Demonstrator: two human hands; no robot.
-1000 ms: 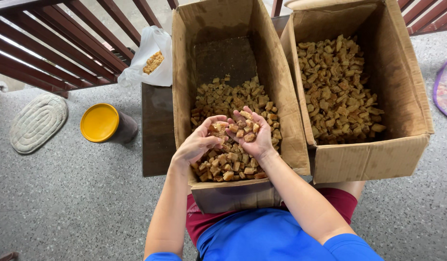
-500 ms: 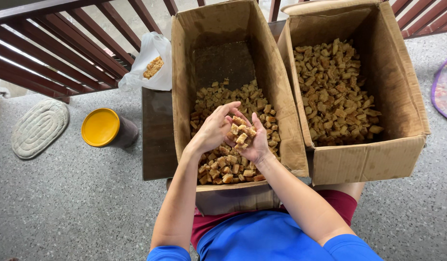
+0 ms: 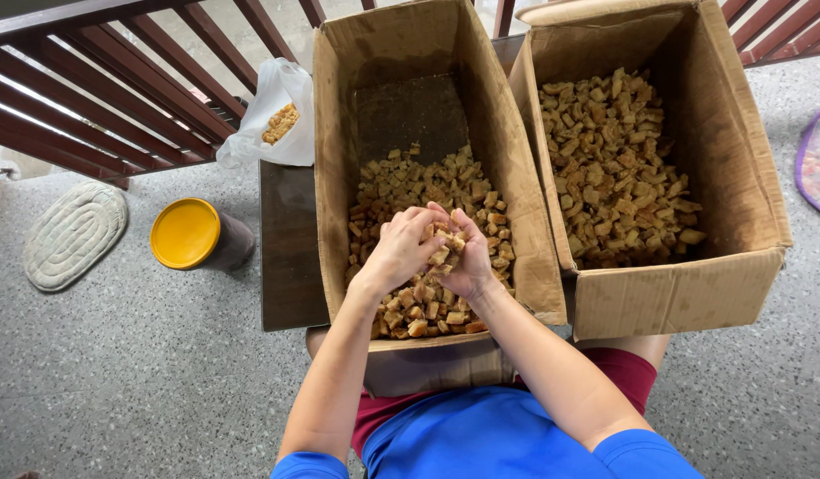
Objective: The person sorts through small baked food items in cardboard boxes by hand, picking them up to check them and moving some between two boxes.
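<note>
**Both hands cupped around brown chunks in the centre box**

The brown chunks (image 3: pixel 445 244) sit at mid-frame, gathered between the left hand (image 3: pixel 401 251) and right hand (image 3: pixel 470 262), fingers curled and pressed together around them. Below lies the open cardboard box (image 3: pixel 516 204), half filled. A second box (image 3: pixel 729 186) stands at right; a yellow-lidded jar (image 3: pixel 186 233) at left.

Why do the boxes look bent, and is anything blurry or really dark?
Head view: wide lens splays the left box and right box outward; soft daylight, no glare; bright gaps between the railing; left box's far bottom shadowed; hands sharp.
</note>
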